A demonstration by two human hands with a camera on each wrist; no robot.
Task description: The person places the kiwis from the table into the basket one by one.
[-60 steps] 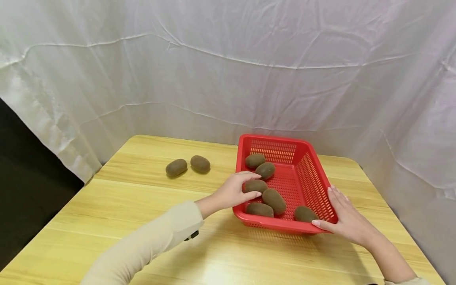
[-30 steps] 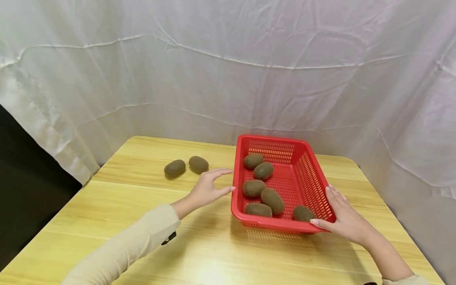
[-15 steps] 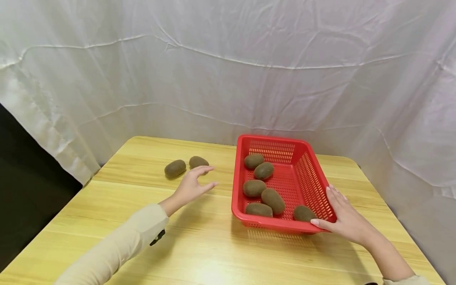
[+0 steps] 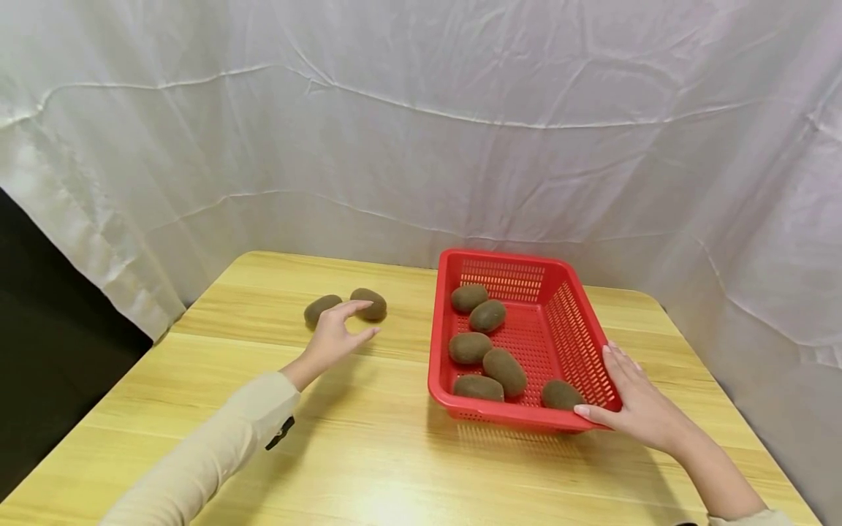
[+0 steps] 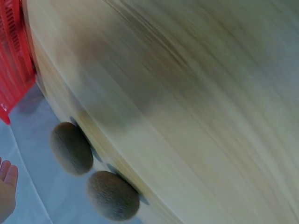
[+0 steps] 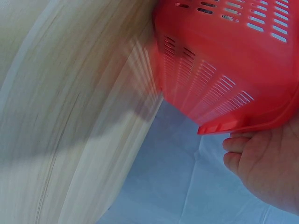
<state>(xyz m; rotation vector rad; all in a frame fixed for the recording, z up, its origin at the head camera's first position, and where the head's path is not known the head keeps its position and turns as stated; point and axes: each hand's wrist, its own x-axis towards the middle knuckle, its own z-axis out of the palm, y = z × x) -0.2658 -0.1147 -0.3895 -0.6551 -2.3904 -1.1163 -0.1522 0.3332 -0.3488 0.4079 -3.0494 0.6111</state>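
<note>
Two brown, fuzzy kiwis lie on the table to the left: the left kiwi (image 4: 319, 308), partly behind my fingers, and the right kiwi (image 4: 373, 305). My left hand (image 4: 333, 337) hovers just in front of them, thumb and fingers apart, holding nothing. In the left wrist view both the nearer kiwi (image 5: 113, 196) and the farther kiwi (image 5: 71, 148) appear, apart from the hand (image 5: 6, 191). My right hand (image 4: 636, 402) holds the near right corner of a red plastic basket (image 4: 526, 415), thumb over the rim and fingers along the outer side.
Several kiwis (image 4: 504, 371) lie inside the basket, mostly along its left side, with one kiwi (image 4: 562, 394) at the near right. The wooden table (image 4: 368, 453) extends in front of it. A pale curtain (image 4: 408, 146) hangs behind and beside the table.
My left hand has come out of the basket, let go of the kiwi there, and moved left to the two kiwis on the table. The right hand stays on the basket.
</note>
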